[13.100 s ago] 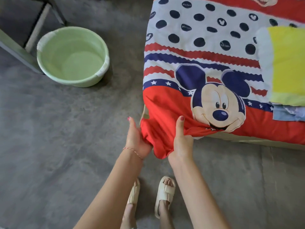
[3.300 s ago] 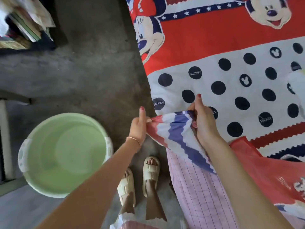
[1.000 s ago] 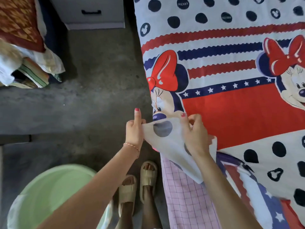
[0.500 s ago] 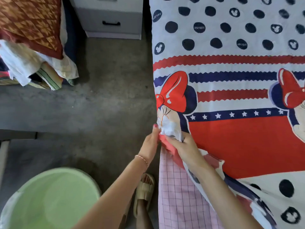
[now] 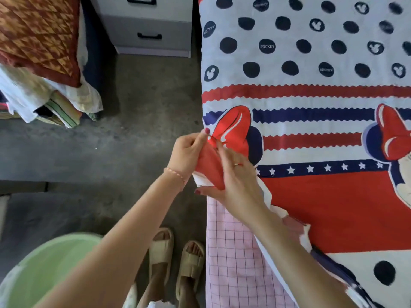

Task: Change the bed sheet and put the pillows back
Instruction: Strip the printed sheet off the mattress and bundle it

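Observation:
A red, white and navy cartoon-mouse bed sheet (image 5: 311, 134) covers the bed on the right. Its left edge is peeled back near me, baring the pink checked mattress (image 5: 231, 258) below. My left hand (image 5: 188, 155) grips the lifted red edge of the sheet at the bed's side. My right hand (image 5: 238, 176) pinches the same fold just to the right, thumb under the cloth. No pillow shows in this view.
A light green plastic basin (image 5: 44, 272) stands on the grey floor at the lower left, beside my sandalled feet. A grey drawer unit (image 5: 153, 25) sits at the top by the bed. A pile of cloths and a brown quilted cover (image 5: 42, 34) lies at the upper left.
I have worked along the bed's side from its corner, peeling the sheet's edge off. Over the last second both hands shifted further up the edge and gathered a red part of the sheet.

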